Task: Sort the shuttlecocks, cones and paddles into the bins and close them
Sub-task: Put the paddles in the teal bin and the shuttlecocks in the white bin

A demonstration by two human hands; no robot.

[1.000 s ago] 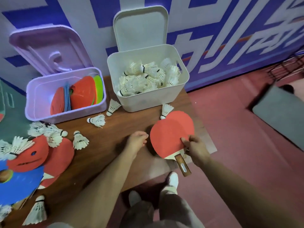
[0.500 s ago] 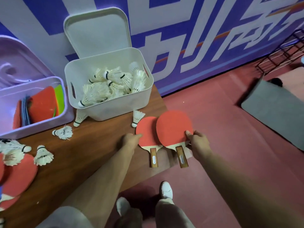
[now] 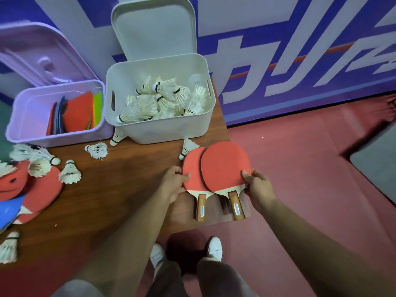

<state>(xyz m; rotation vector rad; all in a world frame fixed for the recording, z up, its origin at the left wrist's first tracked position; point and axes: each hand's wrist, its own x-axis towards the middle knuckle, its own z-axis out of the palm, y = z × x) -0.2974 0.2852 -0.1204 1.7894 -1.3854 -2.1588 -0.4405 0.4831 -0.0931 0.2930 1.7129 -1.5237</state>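
Observation:
Two red paddles lie overlapping at the table's right front corner, handles toward me. My left hand (image 3: 174, 183) pinches the edge of the left paddle (image 3: 191, 175). My right hand (image 3: 257, 187) grips the edge of the right paddle (image 3: 225, 166), which lies on top. Behind them the white bin (image 3: 162, 129) holds several shuttlecocks (image 3: 165, 99), its lid (image 3: 154, 28) leaning open against the wall. The purple bin (image 3: 25, 118) at the left holds flat cones (image 3: 78, 112), and its lid (image 3: 38, 54) also stands open.
Loose shuttlecocks (image 3: 96, 148) lie on the wooden table (image 3: 120, 189) in front of the bins, one (image 3: 187, 147) beside the paddles. More paddles, cones (image 3: 8, 209) and shuttlecocks are piled at the left edge. A red floor and a grey mat (image 3: 377, 172) lie to the right.
One second ago the paddles were stacked under my right hand. They now lie side by side, overlapping, and my left hand has taken hold of the left one. The camera has turned.

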